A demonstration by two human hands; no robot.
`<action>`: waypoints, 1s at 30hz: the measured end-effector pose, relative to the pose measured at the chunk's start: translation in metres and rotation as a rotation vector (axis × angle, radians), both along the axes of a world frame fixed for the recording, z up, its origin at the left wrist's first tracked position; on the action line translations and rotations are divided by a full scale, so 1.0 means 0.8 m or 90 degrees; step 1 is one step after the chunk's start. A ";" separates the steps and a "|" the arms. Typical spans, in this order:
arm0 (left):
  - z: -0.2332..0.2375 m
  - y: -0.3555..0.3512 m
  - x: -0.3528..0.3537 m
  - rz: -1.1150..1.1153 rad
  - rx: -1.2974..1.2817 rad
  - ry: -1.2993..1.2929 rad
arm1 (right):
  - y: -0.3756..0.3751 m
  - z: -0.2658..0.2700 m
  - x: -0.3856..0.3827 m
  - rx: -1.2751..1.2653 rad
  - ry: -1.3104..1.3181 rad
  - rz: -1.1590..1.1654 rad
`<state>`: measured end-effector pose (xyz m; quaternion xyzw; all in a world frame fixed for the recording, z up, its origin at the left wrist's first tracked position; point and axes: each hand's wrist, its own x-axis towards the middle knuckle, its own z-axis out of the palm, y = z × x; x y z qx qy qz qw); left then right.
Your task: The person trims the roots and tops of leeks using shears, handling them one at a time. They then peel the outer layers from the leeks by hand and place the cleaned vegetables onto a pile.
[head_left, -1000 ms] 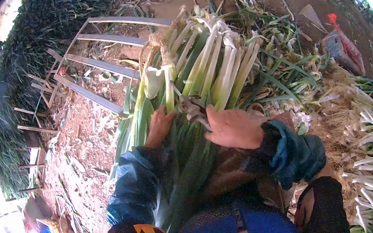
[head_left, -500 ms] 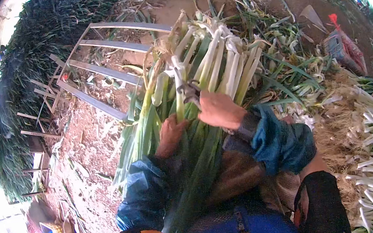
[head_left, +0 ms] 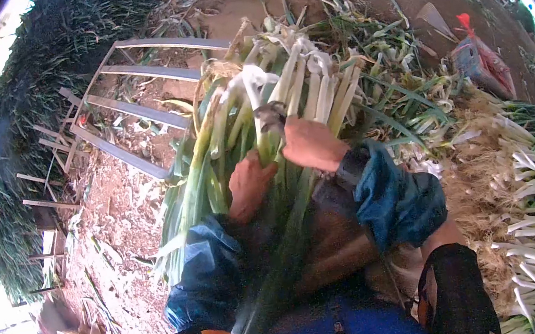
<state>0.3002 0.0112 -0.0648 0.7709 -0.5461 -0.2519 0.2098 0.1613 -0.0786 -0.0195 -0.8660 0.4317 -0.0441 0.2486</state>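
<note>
My left hand [head_left: 250, 177] is closed around a leek [head_left: 258, 130] just below its white shank. In my right hand [head_left: 312, 145] is a dark metal hand tool [head_left: 269, 117] with a curved, forked head, lying against that leek. I cannot make out what kind of tool it is. Loose white skin shows at the top of the held leek. Several more leeks [head_left: 296, 81] lie side by side under and beyond my hands, root ends away from me, with long green leaves [head_left: 280, 254] running back over my lap.
A slatted wooden frame [head_left: 143, 106] lies beyond the pile to the left. Green leaves are heaped [head_left: 15, 175] at far left. Rooted leeks [head_left: 534, 211] line the right side. A red-tied bag [head_left: 482, 65] stands at upper right, and trimmings [head_left: 398, 73] litter the ground.
The tool has tipped against the leek's shank, and a curl of white skin now stands out at the leek's top. My left hand has risen slightly, and the whole view has shifted a little.
</note>
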 end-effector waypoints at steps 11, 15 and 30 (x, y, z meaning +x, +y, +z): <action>0.003 -0.044 -0.068 -0.082 -0.050 0.061 | -0.032 0.006 -0.092 0.120 0.096 -0.146; -0.043 -0.053 0.023 0.004 -0.109 -0.079 | -0.008 0.010 -0.112 0.019 0.150 -0.144; -0.158 -0.048 0.252 -0.192 -0.175 -0.158 | 0.073 0.030 -0.025 0.129 0.006 0.164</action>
